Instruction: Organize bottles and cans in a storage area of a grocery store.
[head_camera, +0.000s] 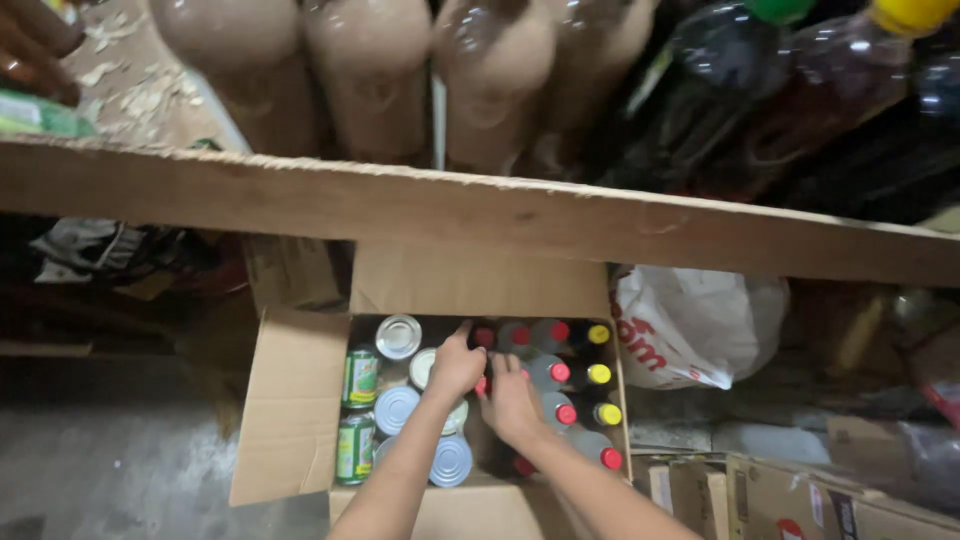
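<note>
Lower centre of frame: we see an open brown cardboard box (295, 400), cans (398, 337) w/ shiny round lids and green labels on its left side, upright bottles (560, 372) w/ red and yellow caps on its right. Left hand (456, 365) and right hand (510, 405) both reach among the red caps; grip of each, can't tell. Rough wooden shelf (480, 215) crosses above; white plastic bag (690, 325) at right.

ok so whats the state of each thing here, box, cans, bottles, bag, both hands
cardboard box: open, flaps folded out
cans: upright in the box, lids sealed
small bottles: upright in the box, capped red or yellow
large bottles: lying on the wooden shelf
white plastic bag: crumpled beside the box
left hand: inside the box, fingers at the red caps
right hand: inside the box, on the bottles
</note>
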